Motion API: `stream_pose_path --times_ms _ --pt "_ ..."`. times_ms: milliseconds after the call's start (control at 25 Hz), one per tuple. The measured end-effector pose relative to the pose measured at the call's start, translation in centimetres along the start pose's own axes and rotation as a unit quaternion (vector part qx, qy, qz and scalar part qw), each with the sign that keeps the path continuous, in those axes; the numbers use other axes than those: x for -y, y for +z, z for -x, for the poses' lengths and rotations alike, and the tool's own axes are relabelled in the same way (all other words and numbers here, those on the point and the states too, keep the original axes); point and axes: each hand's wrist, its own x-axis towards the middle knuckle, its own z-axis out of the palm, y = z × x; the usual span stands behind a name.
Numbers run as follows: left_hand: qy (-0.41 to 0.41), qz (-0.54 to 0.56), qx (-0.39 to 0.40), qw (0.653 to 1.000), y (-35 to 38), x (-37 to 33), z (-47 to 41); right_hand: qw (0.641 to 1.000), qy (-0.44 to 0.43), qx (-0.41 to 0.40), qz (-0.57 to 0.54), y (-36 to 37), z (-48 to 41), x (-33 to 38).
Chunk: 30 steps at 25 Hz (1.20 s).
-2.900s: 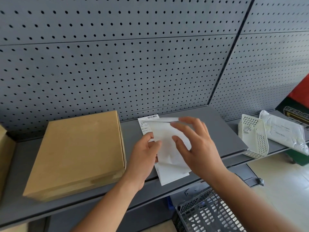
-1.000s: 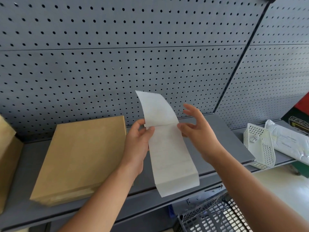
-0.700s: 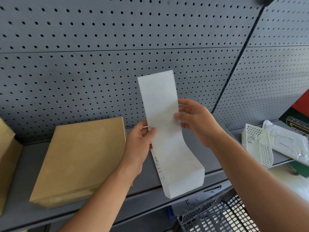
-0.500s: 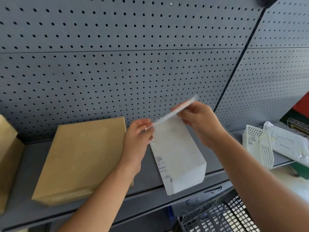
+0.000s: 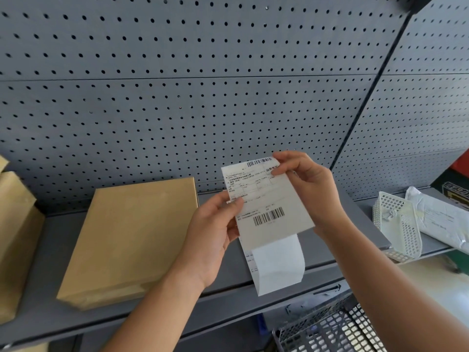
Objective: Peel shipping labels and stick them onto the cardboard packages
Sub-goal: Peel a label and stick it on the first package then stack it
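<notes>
Nearest to me, low in the view, I see a dark wire basket (image 5: 330, 331) below the shelf edge. Above it my left hand (image 5: 213, 240) pinches the left edge of the shipping label (image 5: 269, 204), thumb on its printed face. My right hand (image 5: 309, 186) pinches the label's upper right corner. The label is held in the air in front of the shelf (image 5: 58, 229), printed side and barcodes toward me. A blank white backing strip (image 5: 276, 265) hangs curled from behind its lower edge. On the shelf to the left a cardboard package (image 5: 132, 240) lies flat, with a second package (image 5: 15, 237) beside it at the frame edge. To the right sit a white perforated basket (image 5: 398, 224) and a pale mailer bag (image 5: 439, 217). A grey pegboard (image 5: 203, 97) stands behind.
</notes>
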Motion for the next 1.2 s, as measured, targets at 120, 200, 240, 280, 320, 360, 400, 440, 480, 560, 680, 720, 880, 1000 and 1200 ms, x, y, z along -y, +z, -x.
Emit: stream_pose_path --times_ms 120,200,240,280,320,360,400,440,480,560,680,720,880,1000,1200 --pt "0.026 -0.061 -0.008 0.998 -0.5 0.2 -0.2 1.0 -0.002 -0.015 0.027 -0.6 0.6 -0.4" --pt "0.039 -0.109 -0.004 0.993 -0.5 0.6 -0.1 0.999 0.013 -0.017 0.032 -0.9 1.0 0.3" --pt "0.039 -0.126 -0.003 0.991 -0.4 0.7 0.0 0.998 0.016 -0.009 0.054 -1.0 1.2 0.8" --pt "0.039 -0.137 -0.002 0.99 -0.3 0.8 0.1 0.996 0.012 0.006 0.085 -1.0 1.3 1.2" --pt "0.04 -0.145 0.002 0.989 -0.3 0.9 0.1 0.993 0.003 0.022 0.113 -1.0 1.3 1.5" --pt "0.039 -0.151 0.007 0.988 -0.2 0.9 0.1 0.99 -0.005 0.036 0.137 -1.0 1.3 1.6" --pt "0.04 -0.158 0.014 0.987 0.0 0.8 0.2 0.987 -0.01 0.045 0.154 -0.9 1.3 1.6" --pt "0.042 -0.163 0.021 0.985 0.1 0.7 0.3 0.984 -0.017 0.05 0.168 -0.9 1.3 1.6" --pt "0.045 -0.167 0.026 0.985 0.1 0.6 0.3 0.982 -0.025 0.051 0.179 -0.9 1.4 1.7" --pt "0.049 -0.15 0.043 0.987 -0.1 0.4 0.2 0.979 -0.039 0.05 0.192 -1.0 1.6 1.8" --pt "0.025 -0.055 0.06 0.996 0.0 -0.5 0.0 0.977 -0.044 0.063 0.197 -1.1 1.9 2.2" --pt "0.012 -0.025 0.052 0.998 0.0 -0.8 -0.1 0.976 -0.045 0.072 0.199 -1.2 2.0 2.4" --pt "-0.037 0.049 0.013 0.998 0.4 -1.4 -0.5 0.967 -0.09 0.08 0.224 -1.1 2.4 2.7" --pt "-0.058 0.074 -0.005 0.996 0.5 -1.5 -0.5 0.931 -0.175 0.037 0.319 -0.9 2.9 2.2" --pt "-0.054 0.066 0.006 0.996 0.4 -1.7 -0.3 0.835 -0.317 0.029 0.449 0.5 3.7 2.1"
